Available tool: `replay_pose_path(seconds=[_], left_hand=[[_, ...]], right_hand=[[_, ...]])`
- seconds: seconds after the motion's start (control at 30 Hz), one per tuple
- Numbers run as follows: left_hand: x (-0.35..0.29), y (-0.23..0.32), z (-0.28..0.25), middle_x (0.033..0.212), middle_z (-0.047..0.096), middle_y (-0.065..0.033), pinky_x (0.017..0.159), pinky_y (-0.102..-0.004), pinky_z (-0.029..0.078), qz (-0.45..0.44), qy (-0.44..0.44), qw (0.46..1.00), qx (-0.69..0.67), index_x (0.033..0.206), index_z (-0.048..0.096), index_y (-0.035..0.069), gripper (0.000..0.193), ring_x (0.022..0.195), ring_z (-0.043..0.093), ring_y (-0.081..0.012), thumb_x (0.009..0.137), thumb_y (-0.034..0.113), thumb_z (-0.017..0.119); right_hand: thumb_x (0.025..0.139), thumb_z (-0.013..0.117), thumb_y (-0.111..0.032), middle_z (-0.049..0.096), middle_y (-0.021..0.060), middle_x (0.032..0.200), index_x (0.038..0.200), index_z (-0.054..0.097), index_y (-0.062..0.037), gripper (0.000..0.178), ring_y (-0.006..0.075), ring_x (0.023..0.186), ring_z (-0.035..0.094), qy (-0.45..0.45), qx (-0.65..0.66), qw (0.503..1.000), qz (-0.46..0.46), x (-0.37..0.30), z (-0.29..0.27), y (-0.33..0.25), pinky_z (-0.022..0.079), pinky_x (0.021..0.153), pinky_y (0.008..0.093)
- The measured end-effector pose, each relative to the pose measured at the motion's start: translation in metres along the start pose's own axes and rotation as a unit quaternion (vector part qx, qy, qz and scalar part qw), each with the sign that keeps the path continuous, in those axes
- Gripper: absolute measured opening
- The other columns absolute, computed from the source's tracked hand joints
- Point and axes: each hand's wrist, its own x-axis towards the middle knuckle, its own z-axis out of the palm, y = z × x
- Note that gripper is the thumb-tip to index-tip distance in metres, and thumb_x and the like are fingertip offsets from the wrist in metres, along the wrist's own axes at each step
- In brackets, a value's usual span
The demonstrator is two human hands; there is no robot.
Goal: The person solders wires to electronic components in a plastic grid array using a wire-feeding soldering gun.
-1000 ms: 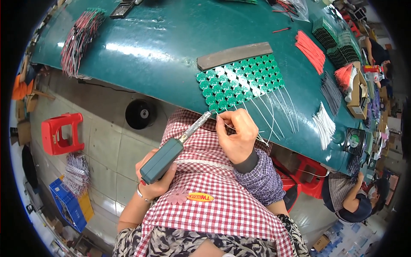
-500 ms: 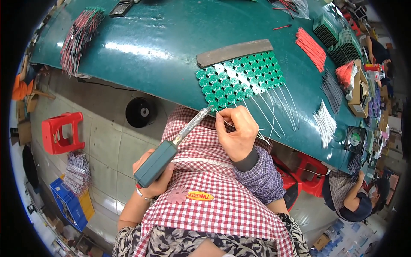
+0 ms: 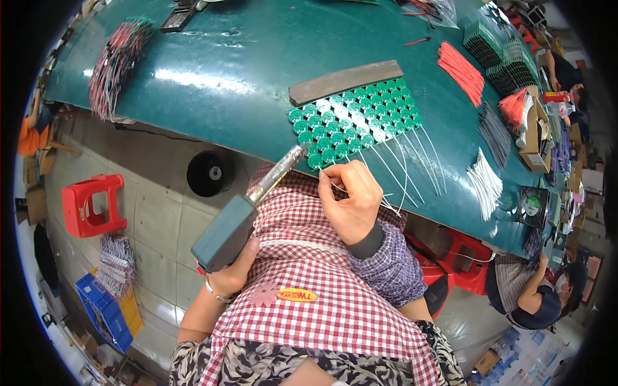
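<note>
My left hand (image 3: 233, 273) is wrapped round the dark green handle of a soldering gun (image 3: 225, 231). Its metal barrel slants up to the near left corner of a panel of round green circuit boards (image 3: 341, 132). Whether the tip touches a board cannot be made out. At the panel's near edge, my right hand (image 3: 353, 199) is closed in a pinch on a thin white wire (image 3: 333, 186). Several more white wires (image 3: 420, 164) trail from the boards along that edge, to the right of my hand. A grey-brown bar (image 3: 347, 82) lies along the panel's far edge.
On the green table (image 3: 238, 109), bundles of red wires (image 3: 460, 73), dark wires (image 3: 494, 135) and white wires (image 3: 484, 183) lie to the right. Stacked green panels (image 3: 508, 64) stand beyond. Red-and-black wired parts (image 3: 119, 67) lie far left. A co-worker (image 3: 537, 289) sits at right.
The soldering gun has drawn back left from the panel's near corner, its handle dropping lower. My right hand keeps its pinch on the white wire. The whole view has shifted slightly.
</note>
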Motion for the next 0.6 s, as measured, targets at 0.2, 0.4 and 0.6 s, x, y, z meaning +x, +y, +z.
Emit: replay_pose_path(seconds=[0.2,0.4,0.6], left_hand=[[0.021,0.025,0.013,0.105,0.072,-0.0107,0.080,-0.0313,0.054,-0.096,-0.017,0.982,-0.164,0.115,0.069,-0.005,0.026,0.091,0.068,-0.0188,0.089,-0.001,0.071],[0.034,0.025,0.020,0.116,0.070,-0.0138,0.086,-0.0326,0.054,-0.024,-0.049,0.984,-0.169,0.123,0.064,-0.006,0.034,0.100,0.067,-0.0199,0.090,-0.002,0.069],[0.049,0.007,0.022,0.128,0.062,-0.0200,0.056,-0.0273,0.047,0.061,-0.016,0.985,-0.159,0.137,0.047,-0.007,0.048,0.065,0.054,-0.0115,0.090,-0.011,0.057]], right_hand=[[0.077,0.075,0.005,0.060,0.0085,0.073,0.082,0.066,-0.0012,0.013,0.0201,0.063,0.060,-0.003,-0.003,1.000,0.006,-0.001,-0.002,-0.002,0.048,0.057,0.0311],[0.078,0.076,0.005,0.062,0.0108,0.081,0.092,0.066,-0.0017,0.018,0.0275,0.073,0.063,-0.027,-0.029,0.999,-0.014,-0.002,-0.010,0.000,0.051,0.063,0.0368],[0.078,0.077,0.002,0.063,0.0123,0.085,0.098,0.067,-0.0023,0.023,0.0315,0.079,0.063,-0.083,-0.060,0.995,-0.002,-0.017,-0.047,-0.007,0.051,0.067,0.0399]])
